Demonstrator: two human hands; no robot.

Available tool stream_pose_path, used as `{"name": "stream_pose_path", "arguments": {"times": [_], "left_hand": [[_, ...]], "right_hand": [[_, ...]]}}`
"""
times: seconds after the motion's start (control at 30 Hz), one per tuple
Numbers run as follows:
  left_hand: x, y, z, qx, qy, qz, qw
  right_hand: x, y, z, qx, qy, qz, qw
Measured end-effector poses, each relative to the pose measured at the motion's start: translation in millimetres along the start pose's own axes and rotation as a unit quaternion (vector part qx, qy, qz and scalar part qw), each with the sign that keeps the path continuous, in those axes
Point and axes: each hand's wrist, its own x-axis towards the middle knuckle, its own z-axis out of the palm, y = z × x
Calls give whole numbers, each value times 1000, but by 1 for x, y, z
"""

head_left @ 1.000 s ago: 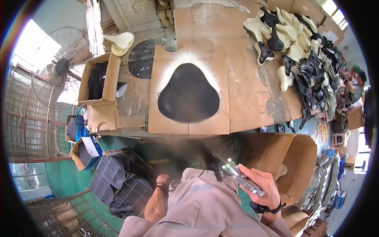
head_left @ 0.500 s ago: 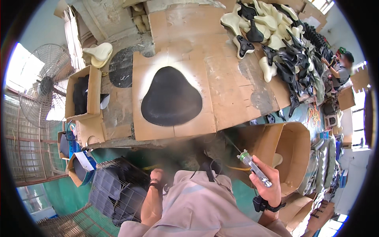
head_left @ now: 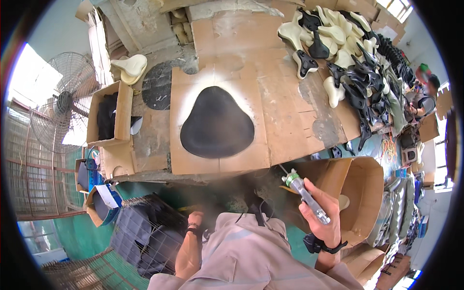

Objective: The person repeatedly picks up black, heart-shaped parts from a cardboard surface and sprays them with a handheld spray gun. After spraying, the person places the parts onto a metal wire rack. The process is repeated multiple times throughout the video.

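Observation:
A slim spray gun [head_left: 305,195] with a green ring near its front is gripped in my right hand [head_left: 325,212], just off the table's near edge. Its thin tip points up and left toward the table. On a cardboard sheet lies a black rounded-triangle piece [head_left: 217,123], flat and shaped like a wide saddle cover. Pale overspray [head_left: 215,79] rings its upper sides. My left hand [head_left: 195,219] hangs low beside my apron [head_left: 251,246], fingers curled closed; what they hold, if anything, is hidden.
Cream and black saddle parts [head_left: 345,53] are heaped at the far right. An open carton [head_left: 362,193] stands right of my right hand. A box of black pieces [head_left: 124,116] sits at the table's left, near a wire fan [head_left: 64,102]. A wire basket [head_left: 145,232] stands lower left; another person [head_left: 425,104] is far right.
My right hand and the spray gun have shifted slightly left relative to the table. The whole view has swung a little, so the table appears farther right. The black piece stays on its cardboard.

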Motion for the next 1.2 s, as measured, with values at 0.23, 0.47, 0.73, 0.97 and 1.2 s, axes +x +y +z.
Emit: {"name": "stream_pose_path", "arguments": {"times": [0.23,0.47,0.73,0.97,1.2], "left_hand": [[-5,-63,17,26,-46,-63,997],[-9,-4,2,17,-42,-83,995],[29,-8,9,-41,-35,-18,998],[32,-19,14,-33,-37,2,999],[32,20,-2,-60,33,57,996]], "right_hand": [[-14,-2,-1,-19,-64,-7,998],[-22,-2,-1,-22,-106,-2,994],[-14,-9,3,-22,-15,-8,1000],[-35,-6,-14,-37,-102,20,994],[-16,6,-3,-8,24,28,999]]}}
